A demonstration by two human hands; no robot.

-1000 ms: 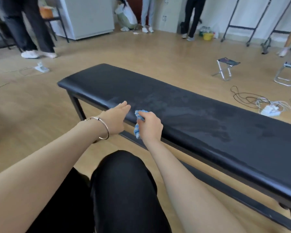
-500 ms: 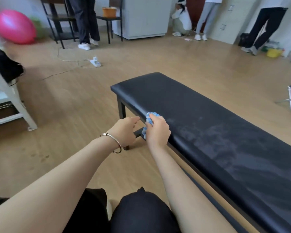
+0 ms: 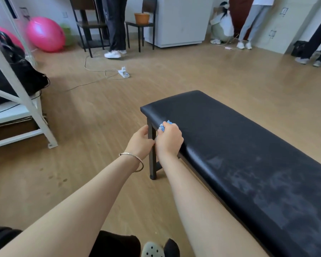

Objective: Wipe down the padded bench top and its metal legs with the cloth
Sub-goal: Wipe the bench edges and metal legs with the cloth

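The black padded bench top (image 3: pixel 239 145) runs from centre to the lower right, with damp streaks on its near part. A black metal leg (image 3: pixel 152 158) stands under its left corner. My right hand (image 3: pixel 169 140) is closed around a bunched blue cloth (image 3: pixel 164 126) and presses it on the front edge of the pad near that corner. Just left of it, my left hand (image 3: pixel 140 142), wearing a bangle, has its fingers curled against the top of the leg. Whether it grips the leg is unclear.
A white metal rack (image 3: pixel 26 108) with a black bag stands at the left. A power strip (image 3: pixel 123 72) and cable lie on the wooden floor ahead. Pink balls (image 3: pixel 44 34), chairs, a white cabinet (image 3: pixel 176 21) and several people stand along the far wall.
Both hands slid left along the bench's front edge to its left corner. My view swung left with them. My left hand now touches the leg.
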